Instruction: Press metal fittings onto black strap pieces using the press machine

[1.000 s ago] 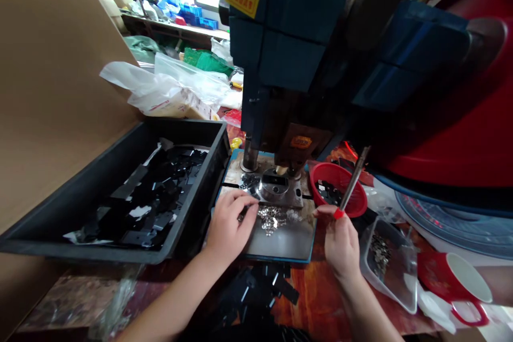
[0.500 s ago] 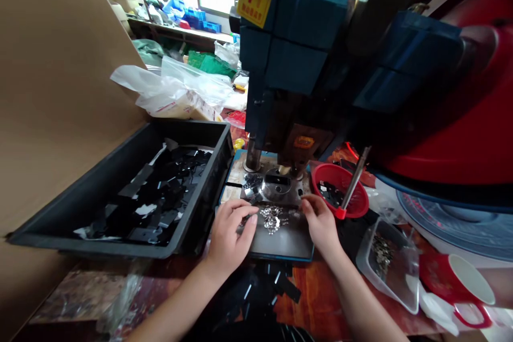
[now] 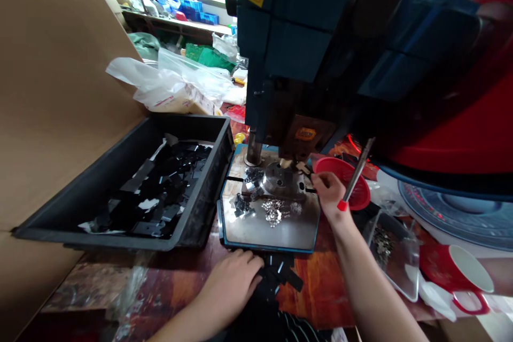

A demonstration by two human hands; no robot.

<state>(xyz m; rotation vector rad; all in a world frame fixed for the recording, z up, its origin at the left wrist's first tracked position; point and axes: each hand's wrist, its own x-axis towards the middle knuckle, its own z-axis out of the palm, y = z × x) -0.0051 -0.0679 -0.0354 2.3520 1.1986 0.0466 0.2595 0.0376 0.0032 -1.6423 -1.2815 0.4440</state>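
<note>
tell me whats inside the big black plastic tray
The big black plastic tray holds a loose heap of flat black pieces, with a jagged white scrap on top. The heap covers whatever lies beneath it, including the tray's floor there.

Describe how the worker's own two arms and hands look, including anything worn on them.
Both the left hand and right hand are gloveless, with bare forearms showing no sleeves, cables or markings. No watch, bracelet or ring is visible, though some fingers are partly hidden.
</note>
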